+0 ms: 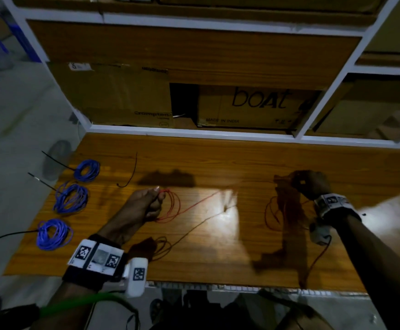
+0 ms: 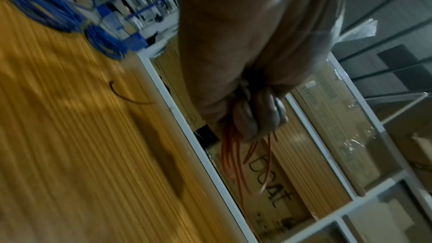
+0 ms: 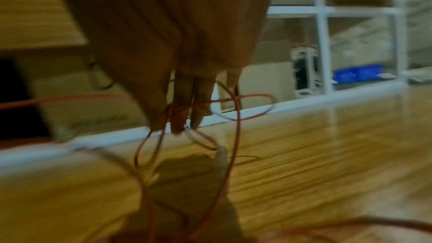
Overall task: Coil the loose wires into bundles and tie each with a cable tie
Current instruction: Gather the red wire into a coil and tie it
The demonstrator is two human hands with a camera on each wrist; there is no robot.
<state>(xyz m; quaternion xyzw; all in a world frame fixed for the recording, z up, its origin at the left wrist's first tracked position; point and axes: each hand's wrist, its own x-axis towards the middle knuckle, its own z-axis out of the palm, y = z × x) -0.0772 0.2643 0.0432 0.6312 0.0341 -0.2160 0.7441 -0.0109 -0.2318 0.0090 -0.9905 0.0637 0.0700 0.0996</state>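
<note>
1. Red wire [image 1: 194, 206], thin and limp, runs across the wooden table [image 1: 241, 163] between both hands; it looks light and springy, so loops will likely spread unless pinched.
2. Left hand [image 1: 146, 206] pinches a few small loops at their top, fingers curled round them.
3. Right hand [image 1: 310, 184], raised at the right, grasps the loose strand, with slack hanging below it.
4. Three blue bundles [image 1: 70, 198] lie tied at the left edge.
5. One spare black cable tie [image 1: 131, 172] lies just beyond the left hand; take the finished coil where strands cross.
</note>
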